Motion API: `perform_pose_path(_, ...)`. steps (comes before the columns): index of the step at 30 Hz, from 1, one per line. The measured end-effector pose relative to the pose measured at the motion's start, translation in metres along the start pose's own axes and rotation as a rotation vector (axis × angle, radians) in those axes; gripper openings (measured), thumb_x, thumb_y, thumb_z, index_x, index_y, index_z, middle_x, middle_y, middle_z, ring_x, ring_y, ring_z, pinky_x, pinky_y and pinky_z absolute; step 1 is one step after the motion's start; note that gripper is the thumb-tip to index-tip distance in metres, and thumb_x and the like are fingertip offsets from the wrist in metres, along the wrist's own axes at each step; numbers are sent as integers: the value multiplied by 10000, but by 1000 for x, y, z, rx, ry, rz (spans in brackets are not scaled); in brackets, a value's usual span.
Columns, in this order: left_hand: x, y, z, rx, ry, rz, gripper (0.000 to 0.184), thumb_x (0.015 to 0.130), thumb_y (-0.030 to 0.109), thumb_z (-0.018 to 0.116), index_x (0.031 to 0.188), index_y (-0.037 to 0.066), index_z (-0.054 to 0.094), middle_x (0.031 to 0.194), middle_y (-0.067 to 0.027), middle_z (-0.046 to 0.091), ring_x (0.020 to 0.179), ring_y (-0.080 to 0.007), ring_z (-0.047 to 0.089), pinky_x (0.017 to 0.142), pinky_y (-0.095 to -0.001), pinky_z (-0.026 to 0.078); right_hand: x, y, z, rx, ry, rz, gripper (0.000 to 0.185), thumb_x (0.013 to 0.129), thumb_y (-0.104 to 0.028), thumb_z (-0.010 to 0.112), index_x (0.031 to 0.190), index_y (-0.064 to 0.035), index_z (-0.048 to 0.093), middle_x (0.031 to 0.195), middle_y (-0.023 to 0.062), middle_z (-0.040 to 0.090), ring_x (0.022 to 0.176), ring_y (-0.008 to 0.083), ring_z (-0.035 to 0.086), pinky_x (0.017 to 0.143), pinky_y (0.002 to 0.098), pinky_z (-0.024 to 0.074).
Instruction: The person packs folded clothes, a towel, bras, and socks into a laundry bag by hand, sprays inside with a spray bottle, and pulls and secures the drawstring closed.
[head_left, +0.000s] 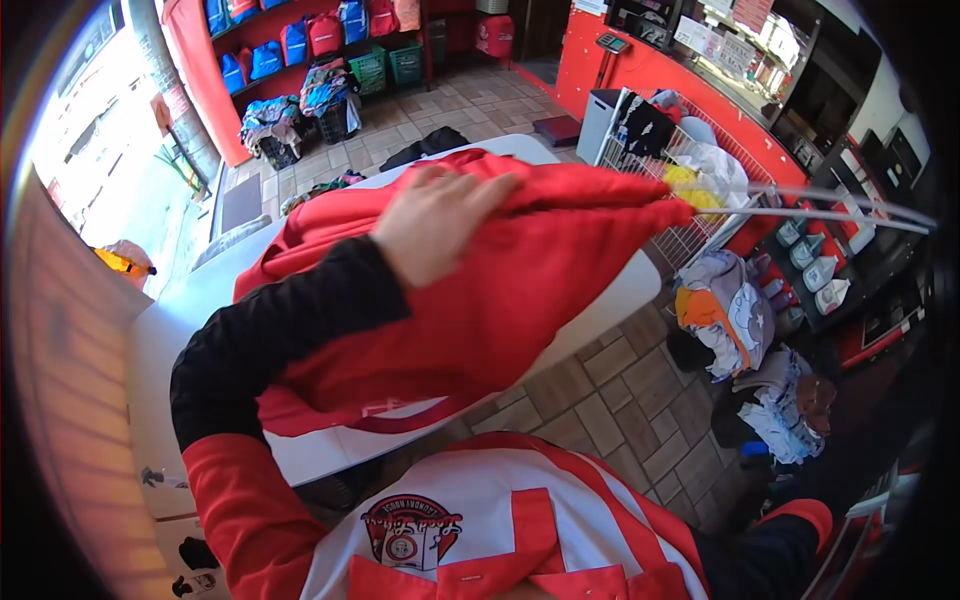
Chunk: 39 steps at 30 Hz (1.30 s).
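Note:
A large, full red drawstring bag (480, 310) lies on the white table (165, 360), its gathered neck pointing right. My left hand (440, 222) is on top of the bag, with fingers closed over a fold of the red cloth; motion smears it slightly. From the neck, pale drawstring cords (820, 212) stretch taut to the right rim of the picture. My right arm (765, 550) reaches out at the lower right, and its hand is out of sight, so I cannot see whether it holds the cords.
Beyond the table stands a white wire cart (640, 150) with clothes and plastic bags. Heaped laundry (725, 310) sits on the right, near detergent bottles (820, 270). Shelves at the back carry blue and red bags (325, 33); full laundry baskets (330, 95) stand below.

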<state>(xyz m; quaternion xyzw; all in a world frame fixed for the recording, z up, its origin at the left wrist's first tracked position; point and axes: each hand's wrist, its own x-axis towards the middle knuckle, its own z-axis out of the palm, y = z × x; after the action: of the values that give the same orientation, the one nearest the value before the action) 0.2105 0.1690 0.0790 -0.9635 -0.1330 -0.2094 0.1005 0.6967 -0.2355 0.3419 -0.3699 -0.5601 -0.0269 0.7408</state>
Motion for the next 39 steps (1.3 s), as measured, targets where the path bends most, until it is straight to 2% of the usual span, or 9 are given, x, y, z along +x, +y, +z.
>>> perform_pose_path(3, -9, -32, 1, -58, -164, -136, 446, 614, 27, 577, 1046, 20, 465, 1001, -165, 535, 986, -328, 507, 850, -391, 402, -43, 31, 28, -397, 311, -169, 262, 878, -355, 488, 779, -113, 465, 549, -37, 281, 454, 85, 277, 416, 222, 240)
perform_pose_path(7, 11, -1, -65, -149, -592, -62, 792, 671, 341, 712, 1274, 12, 319, 1265, -226, 379, 1192, -329, 375, 975, -438, 292, -2, 96, 49, -112, -251, 225, 206, 933, -223, 379, 967, -36, 462, 662, -5, 430, 541, 82, 391, 514, 228, 330)
perform_pose_path(11, 125, 76, -86, -609, 258, 272, 583, 772, 354, 622, 1245, 71, 433, 1282, -146, 407, 1234, -273, 341, 1007, -557, 112, -57, 143, 190, -620, -503, -436, 234, 938, -187, 405, 1013, -39, 570, 708, 2, 477, 582, 77, 435, 536, 178, 328)
perform_pose_path(14, 166, 121, -114, -879, 356, 305, 329, 864, 260, 563, 1015, -33, 566, 871, -76, 606, 799, -105, 554, 662, -228, 438, -75, 117, 250, -638, -661, -513, 176, 896, -157, 479, 858, -14, 573, 691, 46, 541, 589, 114, 510, 528, 228, 388)
perform_pose_path(16, 166, 128, -113, -981, 246, 91, 299, 858, 243, 574, 955, -40, 572, 810, -65, 609, 735, -102, 550, 621, -229, 428, -79, 99, 263, -613, -605, -443, 198, 878, -157, 513, 765, -9, 581, 642, 74, 544, 543, 141, 521, 485, 254, 394)
perform_pose_path(23, 169, 146, -118, -872, 52, -46, 235, 875, 209, 506, 835, -14, 567, 711, -91, 577, 630, -187, 546, 630, -286, 422, -66, 123, 190, -1010, -719, -862, 206, 920, -183, 441, 976, -12, 542, 791, 66, 532, 644, 125, 515, 574, 226, 400)
perform_pose_path(27, 176, 145, -93, -179, 204, 254, 228, 840, 274, 510, 891, 60, 569, 893, -93, 508, 901, -274, 484, 900, -572, 245, -58, 131, 126, -982, -671, -699, 319, 948, -155, 322, 1201, -63, 492, 1123, 113, 558, 1019, 198, 552, 868, 272, 437)
perform_pose_path(30, 170, 129, -88, -28, 252, 283, 210, 837, 272, 515, 895, 79, 576, 975, -111, 511, 977, -261, 475, 869, -580, 262, -53, 94, 123, -1390, -284, -871, 311, 922, -187, 393, 708, 5, 512, 608, 80, 498, 515, 206, 463, 469, 331, 368)
perform_pose_path(39, 90, 77, -35, -38, 261, 306, 172, 781, 261, 581, 918, 162, 617, 1045, -56, 498, 1121, -245, 418, 936, -642, 166, -85, 86, -117, -1553, 226, -244, 303, 919, -209, 411, 939, 62, 545, 848, 218, 580, 770, 300, 543, 717, 339, 430)
